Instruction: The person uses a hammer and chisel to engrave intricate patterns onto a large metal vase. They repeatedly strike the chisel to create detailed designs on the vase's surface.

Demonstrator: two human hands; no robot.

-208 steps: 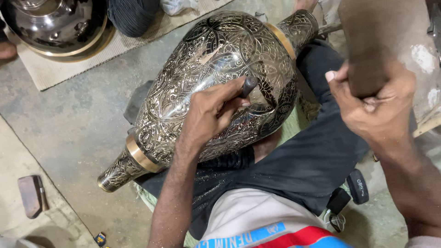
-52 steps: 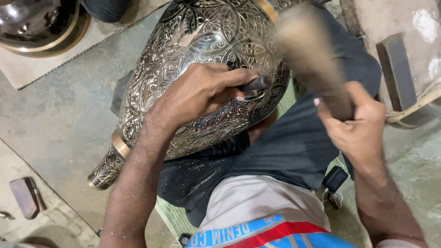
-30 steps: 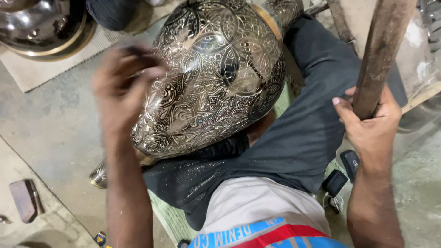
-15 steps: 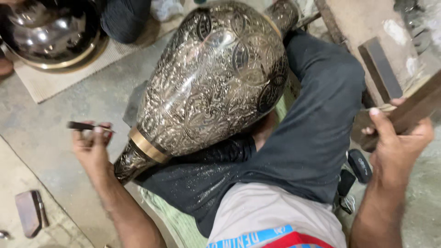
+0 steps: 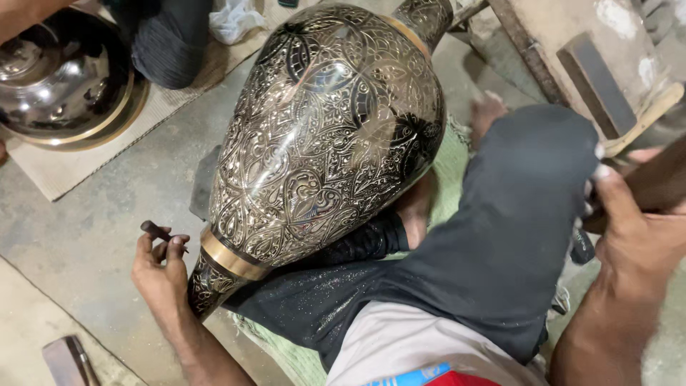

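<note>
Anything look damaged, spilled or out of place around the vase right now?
No damage shows on the engraved vase. Pale glittery specks dust the dark trousers below it. The left hand holds a small chisel off the metal.

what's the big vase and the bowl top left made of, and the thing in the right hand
The engraved vase looks like metal, likely brass: dark coating cut through to bright lines, with a bare golden band near its neck. The bowl also seems metal, mirror-polished and dark with a golden rim. The brown handle held in the right hand looks like wood, matte, though partly out of view.
</note>
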